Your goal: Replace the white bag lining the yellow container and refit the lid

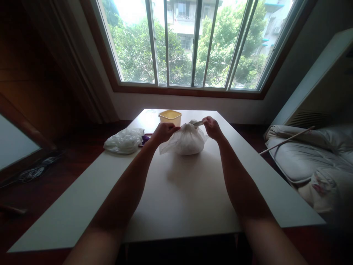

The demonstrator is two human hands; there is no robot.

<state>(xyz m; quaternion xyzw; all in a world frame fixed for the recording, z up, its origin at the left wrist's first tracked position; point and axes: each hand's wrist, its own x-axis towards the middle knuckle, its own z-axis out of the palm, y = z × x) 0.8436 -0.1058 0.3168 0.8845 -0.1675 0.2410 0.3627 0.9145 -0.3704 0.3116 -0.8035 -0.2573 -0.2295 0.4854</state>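
A full white plastic bag (190,143) rests on the white table (193,198), gathered at its top. My left hand (164,131) is closed at the left side of the gathered top, pinching one end of the bag. On the other side, my right hand (211,127) pinches a stretched strip of the bag, pulled out to the right. What the bag contains is hidden. Just behind it stands a yellow plastic container (170,117), partly covered by the bag and my left hand.
Left of my left arm lies a crumpled heap of white plastic bags (125,141), with a purple item (145,139) beside it. A window (182,48) is beyond the table. To the right are a padded seat (300,154) and a thin stick (286,140).
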